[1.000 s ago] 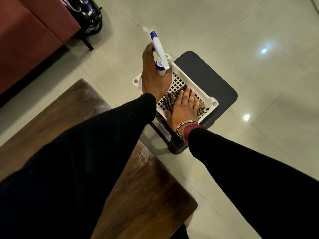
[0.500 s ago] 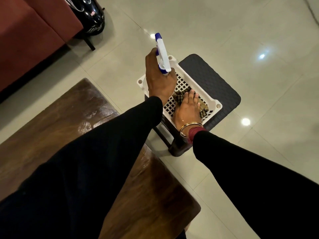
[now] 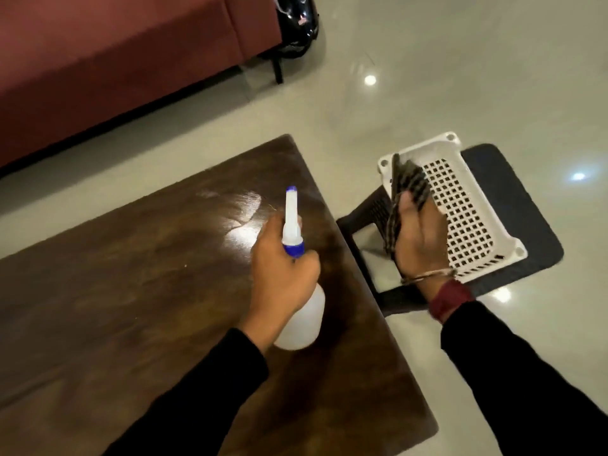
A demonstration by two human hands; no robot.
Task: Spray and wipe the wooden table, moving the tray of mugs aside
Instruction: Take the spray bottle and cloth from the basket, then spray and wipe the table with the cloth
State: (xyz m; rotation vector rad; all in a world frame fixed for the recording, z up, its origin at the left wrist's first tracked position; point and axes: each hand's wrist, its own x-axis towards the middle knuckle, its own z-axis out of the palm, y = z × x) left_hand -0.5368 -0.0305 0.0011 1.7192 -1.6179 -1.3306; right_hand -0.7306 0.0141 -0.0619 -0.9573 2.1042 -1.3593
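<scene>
Overhead, the left hand (image 3: 283, 274) grips the spray bottle (image 3: 292, 225) with curled fingers (image 3: 311, 260) above the wooden surface (image 3: 131, 291), its long axis running away from the person, nozzle pointing forward. The right hand (image 3: 422, 245) clutches the checked cloth (image 3: 406, 185) over the white basket (image 3: 424, 149), which sits on a dark stool (image 3: 519, 218).

My view is dim and warm, lit from overhead: lamps glint as small white spots on the glossy floor (image 3: 427, 110), and a broad glare patch sits on the tabletop (image 3: 115, 291) just beyond the left hand (image 3: 283, 274). The right hand (image 3: 422, 245) and its cloth (image 3: 406, 182) are smeared by motion blur; the spray bottle (image 3: 301, 320) is sharper. The black sleeves (image 3: 526, 390) show me no detail.
</scene>
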